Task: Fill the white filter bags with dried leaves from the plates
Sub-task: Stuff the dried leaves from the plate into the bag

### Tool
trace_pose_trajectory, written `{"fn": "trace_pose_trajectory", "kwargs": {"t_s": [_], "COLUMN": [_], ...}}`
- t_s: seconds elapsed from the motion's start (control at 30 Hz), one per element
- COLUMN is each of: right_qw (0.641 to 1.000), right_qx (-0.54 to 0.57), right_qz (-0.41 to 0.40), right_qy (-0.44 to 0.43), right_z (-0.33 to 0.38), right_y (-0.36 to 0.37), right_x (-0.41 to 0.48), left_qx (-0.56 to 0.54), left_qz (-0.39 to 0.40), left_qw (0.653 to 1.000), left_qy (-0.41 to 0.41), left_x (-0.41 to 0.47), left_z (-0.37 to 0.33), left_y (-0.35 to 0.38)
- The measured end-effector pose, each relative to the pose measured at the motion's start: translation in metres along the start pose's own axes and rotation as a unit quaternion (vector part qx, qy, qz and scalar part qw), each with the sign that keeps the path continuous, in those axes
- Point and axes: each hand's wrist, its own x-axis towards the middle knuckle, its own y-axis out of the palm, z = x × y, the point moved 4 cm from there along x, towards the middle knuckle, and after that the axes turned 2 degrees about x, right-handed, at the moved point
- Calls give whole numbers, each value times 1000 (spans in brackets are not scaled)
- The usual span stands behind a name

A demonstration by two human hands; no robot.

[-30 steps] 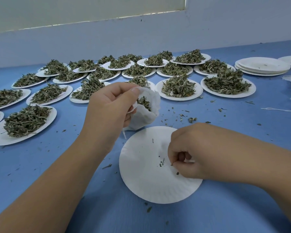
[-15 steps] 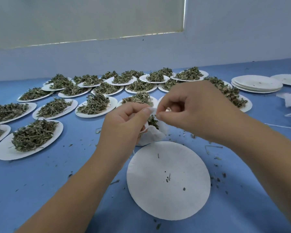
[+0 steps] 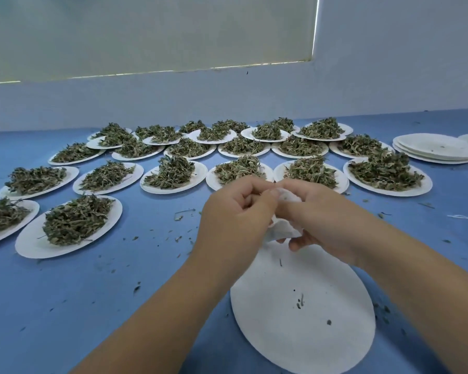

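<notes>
White and crumpled, the filter bag [image 3: 284, 229] is pinched by left hand [image 3: 235, 211] and right hand [image 3: 326, 214] grips.

Left hand [image 3: 235, 211], right hand [image 3: 323, 211] meet mid-air, fingers curled, apparently pinching; forearms converge.

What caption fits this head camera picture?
Left hand and right hand pinch a white filter bag near a round white paper plate.

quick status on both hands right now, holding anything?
Left hand: closed, pinching the top of the white filter bag.
Right hand: closed, pinching the same bag.
</notes>
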Motion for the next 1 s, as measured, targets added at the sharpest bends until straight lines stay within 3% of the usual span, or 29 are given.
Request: {"fn": "trace_pose_trajectory", "kwargs": {"t_s": [0.13,0.3,0.5,0.63,0.77,0.93,1.0], "right_qw": [999,992,992,994,1000,985,984], "right_qx": [-3,-91,121,76,18,164,158], "right_qz": [-34,-86,32,79,18,58,70], "right_qy": [-4,-8,19,22,12,-14,-39], "right_z": [-3,-3,-4,-2,-3,-2,1], "right_y": [3,9,-1,7,13,2,-1], "right_x": [4,13,1,0,3,1,-3], "left_qx": [48,43,66,92,123,62,41], "left_qz": [15,28,30,43,47,16,18], "left_qw": [998,998,996,992,986,993,994], "left_qy": [36,32,58,73,98,99,96], "left_x": [-4,-5,-3,-7,-10,-7,-8], "left_z": [-4,-3,-5,-6,-7,-11,-12], "left_y": [2,2,0,5,6,2,2]}}
